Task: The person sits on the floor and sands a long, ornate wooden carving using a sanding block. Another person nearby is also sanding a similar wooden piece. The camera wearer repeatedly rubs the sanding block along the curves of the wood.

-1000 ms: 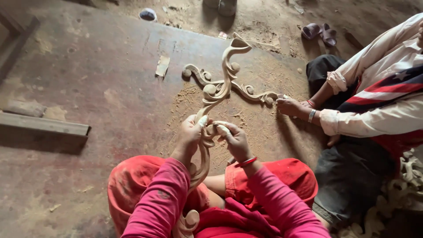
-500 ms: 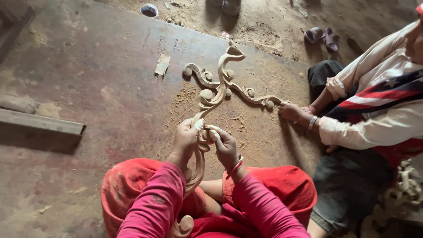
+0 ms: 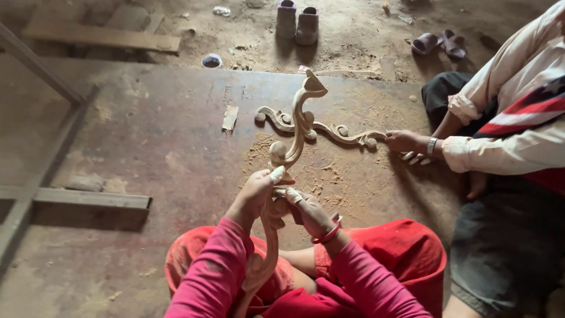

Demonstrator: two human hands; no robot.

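The left hand (image 3: 254, 191) and right hand (image 3: 307, 209) both grip the carved wooden scroll (image 3: 294, 138) closely, probably rubbing it smooth; next it needs small steady strokes.

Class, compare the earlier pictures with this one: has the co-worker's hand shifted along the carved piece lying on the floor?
Cannot tell: the co-worker's hand rests at the right tip of the flat carved scroll, as before; its shift in the picture matches the camera's own movement.

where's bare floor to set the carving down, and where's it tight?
Free: dusty board between the paper scrap and wooden batten. Crowded: both hands, left hand and right hand, grip the carved scroll piece; a co-worker's hand touches the second scroll carving.
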